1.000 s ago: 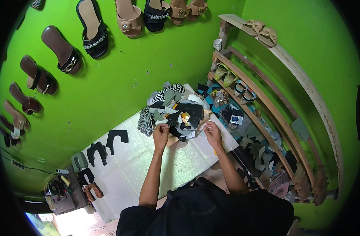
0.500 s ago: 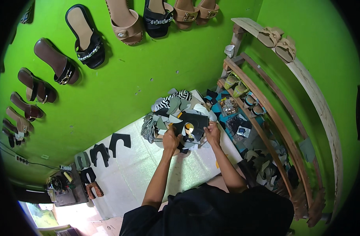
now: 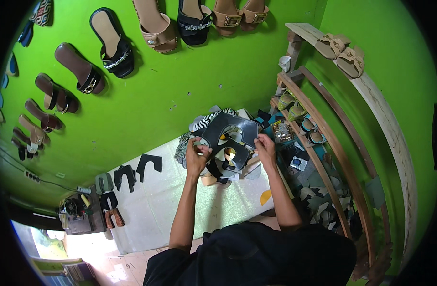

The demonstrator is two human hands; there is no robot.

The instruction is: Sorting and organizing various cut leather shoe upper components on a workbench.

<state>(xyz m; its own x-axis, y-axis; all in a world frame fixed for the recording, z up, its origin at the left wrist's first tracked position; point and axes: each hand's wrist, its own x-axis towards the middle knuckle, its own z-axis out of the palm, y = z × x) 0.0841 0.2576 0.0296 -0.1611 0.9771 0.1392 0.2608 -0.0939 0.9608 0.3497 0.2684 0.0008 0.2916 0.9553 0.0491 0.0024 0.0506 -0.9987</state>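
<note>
A dark arch-shaped piece of sheet material, like a cut sandal upper [image 3: 221, 123], is stretched between my two hands over the scrap pile. My left hand [image 3: 195, 156] pinches its left end, fingers closed. At its right end, my right hand [image 3: 266, 148] grips the edge between thumb and fingers. Below it lies another dark piece with a round cut-out [image 3: 239, 161], on a heap of grey, white and black offcuts. Zebra-striped material [image 3: 203, 122] shows at the heap's back left.
On the white-covered table [image 3: 154, 209], several arch-shaped cut pieces [image 3: 125, 177] lie to the left. A yellow piece [image 3: 265, 197] sits near the right edge. Wooden racks with sandals [image 3: 350, 62] stand right, and more sandals [image 3: 116, 59] hang on the green wall.
The arch-shaped piece is now raised and spread between both hands. The piece with the round hole, formerly at my hands, now lies on the heap. My view has shifted slightly.
</note>
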